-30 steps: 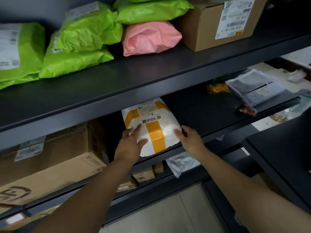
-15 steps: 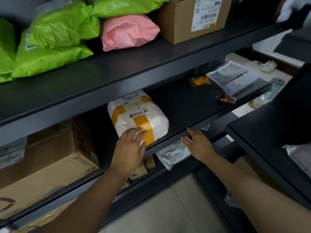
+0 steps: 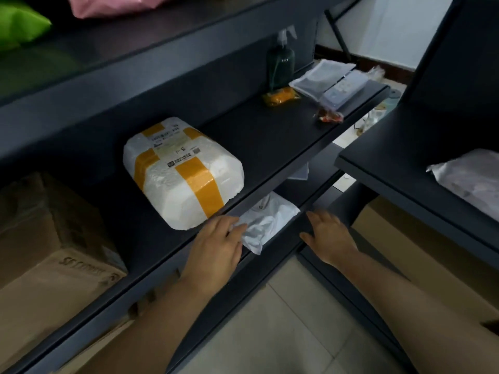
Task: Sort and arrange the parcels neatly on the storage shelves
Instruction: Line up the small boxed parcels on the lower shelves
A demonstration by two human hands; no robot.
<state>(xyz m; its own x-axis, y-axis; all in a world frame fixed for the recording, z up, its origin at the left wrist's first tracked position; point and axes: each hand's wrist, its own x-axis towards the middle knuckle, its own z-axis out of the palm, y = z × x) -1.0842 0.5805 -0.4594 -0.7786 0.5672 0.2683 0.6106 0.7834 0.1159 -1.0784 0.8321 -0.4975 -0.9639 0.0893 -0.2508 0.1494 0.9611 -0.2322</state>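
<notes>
Both hands are held palm down, fingers loosely spread, nothing gripped: the left hand (image 3: pixel 216 247) touches a white bag (image 3: pixel 266 222), the right hand (image 3: pixel 328 236) is beside it. Just beyond the left hand, the taped parcel (image 3: pixel 181 171) is laid on the shelf (image 3: pixel 270 136), long axis pointing away leftward.

I am reading "SF EXPRESS" on the cardboard box (image 3: pixel 62 255), left of the white parcel (image 3: pixel 181 172), whose label is showing a handwritten "6"; finer print is blurring.

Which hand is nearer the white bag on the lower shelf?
Left. The left hand has its fingertips at the white bag's left edge, seemingly touching it. The right hand is off to the bag's right, apart from it, over the shelf edge.
</notes>
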